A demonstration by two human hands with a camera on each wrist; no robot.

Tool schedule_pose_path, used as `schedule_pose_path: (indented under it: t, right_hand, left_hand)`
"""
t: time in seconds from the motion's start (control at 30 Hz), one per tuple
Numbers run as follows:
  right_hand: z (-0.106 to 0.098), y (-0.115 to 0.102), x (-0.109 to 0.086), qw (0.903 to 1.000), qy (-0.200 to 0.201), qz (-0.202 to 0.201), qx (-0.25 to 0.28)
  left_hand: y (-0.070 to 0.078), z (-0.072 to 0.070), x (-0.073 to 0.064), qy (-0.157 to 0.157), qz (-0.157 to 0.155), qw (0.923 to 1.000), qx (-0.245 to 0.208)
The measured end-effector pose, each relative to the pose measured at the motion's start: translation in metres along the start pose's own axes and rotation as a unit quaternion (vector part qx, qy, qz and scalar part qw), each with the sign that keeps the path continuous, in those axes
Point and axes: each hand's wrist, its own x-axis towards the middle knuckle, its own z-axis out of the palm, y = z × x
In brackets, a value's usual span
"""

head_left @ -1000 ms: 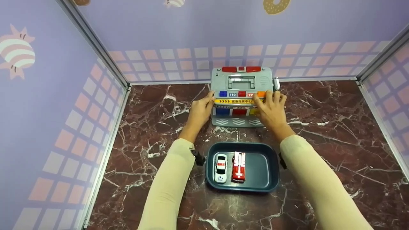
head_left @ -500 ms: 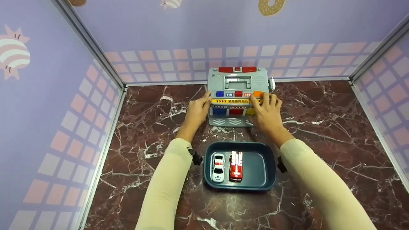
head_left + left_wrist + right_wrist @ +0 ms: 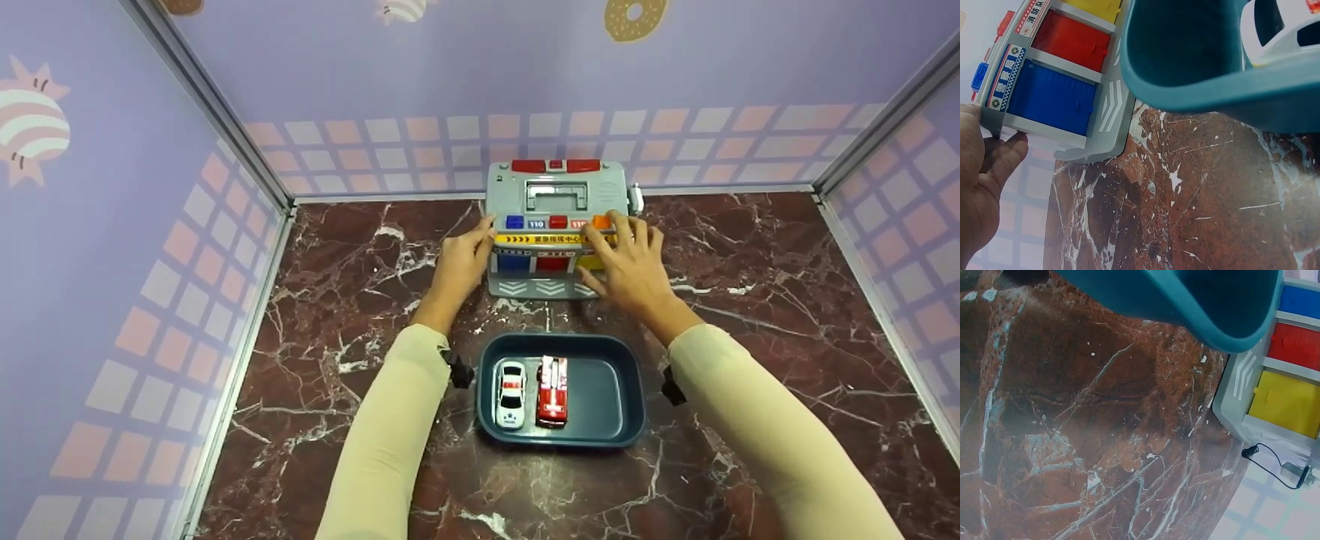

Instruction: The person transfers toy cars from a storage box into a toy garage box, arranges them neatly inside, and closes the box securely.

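Observation:
A grey toy garage [image 3: 499, 196] with red roof lights and a carry handle stands near the back wall. Its front has a blue door [image 3: 1050, 98], a red door [image 3: 1296, 346] and a yellow door [image 3: 1285, 404], all closed. Fingers of my left hand [image 3: 461, 264] touch its left side near the front edge. My right hand [image 3: 637, 270] lies over its front right corner, fingers spread by the orange button [image 3: 602, 221], thumb low by the yellow door. Right wrist view does not show the hand.
Nearer me, a dark teal tray [image 3: 487, 420] holds a white toy police car [image 3: 511, 395] and a red toy fire truck [image 3: 553, 394]. A black cord [image 3: 1273, 460] hangs at the garage's right side. Purple panels [image 3: 450, 67] enclose the marbled table [image 3: 360, 315].
My right thumb has come into sight lower down, in front of the yellow door, and my right forearm has shifted slightly right. My left hand stays at the garage's side.

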Motion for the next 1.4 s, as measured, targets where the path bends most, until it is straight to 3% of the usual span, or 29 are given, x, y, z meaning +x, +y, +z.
schedule_pose_path:
  t: [0.23, 0.63, 1.4]
  right_hand:
    - [-0.005, -0.006, 0.008, 0.9989, 0.017, -0.038, -0.020]
    - [-0.009, -0.019, 0.020, 0.9949, -0.002, -0.090, -0.046]
    - [-0.004, -0.036, 0.030, 0.9943, -0.022, -0.099, -0.032]
  left_hand:
    - [-0.001, 0.000, 0.000, 0.007, 0.012, 0.9999, -0.002]
    - [0.000, 0.000, 0.000, 0.009, 0.011, 0.9999, -0.002]
    - [-0.002, 0.002, -0.001, 0.012, 0.010, 0.9999, -0.005]
